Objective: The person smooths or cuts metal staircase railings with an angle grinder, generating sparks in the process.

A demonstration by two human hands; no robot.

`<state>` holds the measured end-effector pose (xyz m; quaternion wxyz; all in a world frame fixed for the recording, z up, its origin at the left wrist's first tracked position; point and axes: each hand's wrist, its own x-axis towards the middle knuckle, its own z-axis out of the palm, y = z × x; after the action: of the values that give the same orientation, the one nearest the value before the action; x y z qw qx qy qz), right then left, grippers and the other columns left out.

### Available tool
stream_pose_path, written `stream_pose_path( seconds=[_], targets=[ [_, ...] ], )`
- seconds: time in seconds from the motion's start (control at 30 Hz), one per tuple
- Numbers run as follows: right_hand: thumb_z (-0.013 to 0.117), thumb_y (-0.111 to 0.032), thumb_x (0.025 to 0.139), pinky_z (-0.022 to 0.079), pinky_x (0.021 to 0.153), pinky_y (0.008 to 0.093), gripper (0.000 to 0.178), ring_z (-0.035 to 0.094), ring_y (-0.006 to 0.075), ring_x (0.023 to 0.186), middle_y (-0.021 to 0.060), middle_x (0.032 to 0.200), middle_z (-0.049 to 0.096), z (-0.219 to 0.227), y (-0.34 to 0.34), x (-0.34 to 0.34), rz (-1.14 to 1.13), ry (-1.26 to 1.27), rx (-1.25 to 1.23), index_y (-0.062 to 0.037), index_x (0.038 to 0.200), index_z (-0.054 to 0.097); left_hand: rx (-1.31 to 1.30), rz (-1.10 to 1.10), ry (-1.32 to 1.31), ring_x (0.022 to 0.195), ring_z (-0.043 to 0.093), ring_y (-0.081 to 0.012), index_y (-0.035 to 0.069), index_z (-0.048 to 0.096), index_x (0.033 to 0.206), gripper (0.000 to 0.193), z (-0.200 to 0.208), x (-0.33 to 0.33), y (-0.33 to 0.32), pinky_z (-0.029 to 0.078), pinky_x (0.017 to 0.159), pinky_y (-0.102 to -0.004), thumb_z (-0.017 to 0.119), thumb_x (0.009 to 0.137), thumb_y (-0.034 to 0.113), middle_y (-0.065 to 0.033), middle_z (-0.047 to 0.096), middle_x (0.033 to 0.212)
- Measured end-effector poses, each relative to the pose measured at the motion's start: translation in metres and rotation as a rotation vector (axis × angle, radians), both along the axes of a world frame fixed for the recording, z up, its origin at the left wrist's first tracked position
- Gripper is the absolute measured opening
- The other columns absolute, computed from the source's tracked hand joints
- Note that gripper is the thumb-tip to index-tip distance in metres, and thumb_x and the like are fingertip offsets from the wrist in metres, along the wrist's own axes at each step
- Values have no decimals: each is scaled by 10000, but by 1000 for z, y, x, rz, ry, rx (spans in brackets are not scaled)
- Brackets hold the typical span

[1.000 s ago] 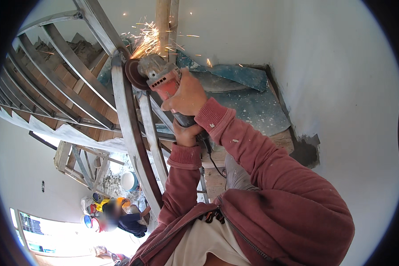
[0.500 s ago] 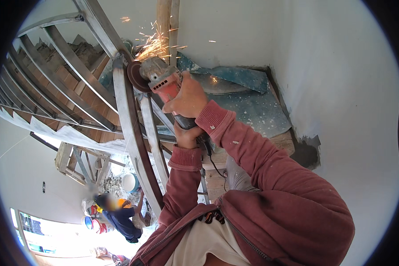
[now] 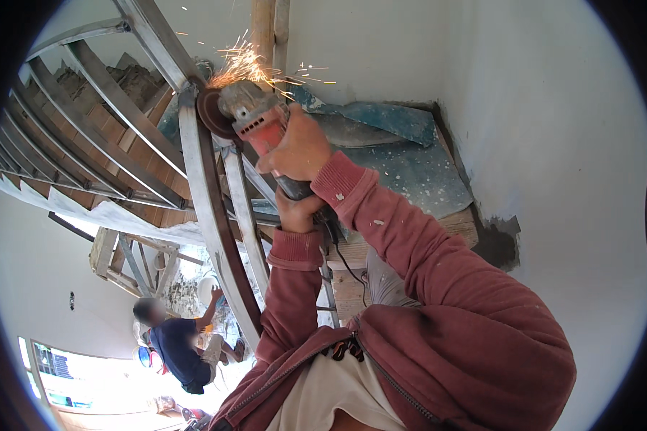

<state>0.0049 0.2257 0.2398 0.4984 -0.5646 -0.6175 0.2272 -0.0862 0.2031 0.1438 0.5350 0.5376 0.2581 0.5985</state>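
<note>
A red and grey angle grinder [image 3: 264, 135] is held in both of my hands. My right hand [image 3: 303, 147] wraps round its red body near the head. Lower down, my left hand [image 3: 297, 213] grips the dark rear part, where a black cord [image 3: 346, 262] hangs off. The brown grinding disc [image 3: 216, 113] meets the steel handrail [image 3: 201, 154] at its joint with the upper rail. Orange sparks [image 3: 241, 65] spray up and to the right from the disc. Exactly where the disc touches the metal is partly hidden.
Curved steel balusters [image 3: 111, 93] run left above wooden stair treads [image 3: 140, 126]. A paint-spotted blue-green sheet [image 3: 417, 179] covers the landing beside a white wall [image 3: 553, 144]. A wooden post [image 3: 263, 29] stands ahead. Far below left, another person [image 3: 183, 345] crouches near a white bucket [image 3: 207, 289].
The grinder and both hands have shifted slightly left. Sparks still fly, now spreading further right. Below, the other person has moved, with an arm now reaching up to the bucket.
</note>
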Motion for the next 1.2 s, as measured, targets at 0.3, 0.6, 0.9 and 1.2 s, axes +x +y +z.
stream_pose_path(
  seconds=[0.3,0.6,0.9,1.2],
  targets=[
    [806,-224,457,505,816,361,794,633,370,898,254,949,613,7,-5,4,23,-18,-24,104,1071,424,8,7,1,870,650,-205,-34,567,1110,530,1,3,0,516,773,-319,662,591,15,-80,651,1002],
    [813,-210,500,526,804,378,851,649,377,882,270,931,634,8,-1,6,38,-53,-17,129,1143,371,29,3,25,867,654,-208,-39,570,1095,515,6,4,2,520,762,-322,650,589,6,-84,657,977],
    [812,-221,484,528,808,370,871,651,380,876,273,934,634,9,1,4,34,-19,0,129,1148,370,3,10,3,874,653,-214,-37,567,1100,516,2,2,9,523,768,-324,673,598,14,-90,652,996],
    [807,-215,470,504,816,363,772,628,371,895,243,947,608,20,-6,2,56,24,-46,94,1068,429,36,15,-40,887,652,-224,-48,550,1127,550,6,0,5,522,786,-335,674,594,8,-100,650,1018]
  ],
)
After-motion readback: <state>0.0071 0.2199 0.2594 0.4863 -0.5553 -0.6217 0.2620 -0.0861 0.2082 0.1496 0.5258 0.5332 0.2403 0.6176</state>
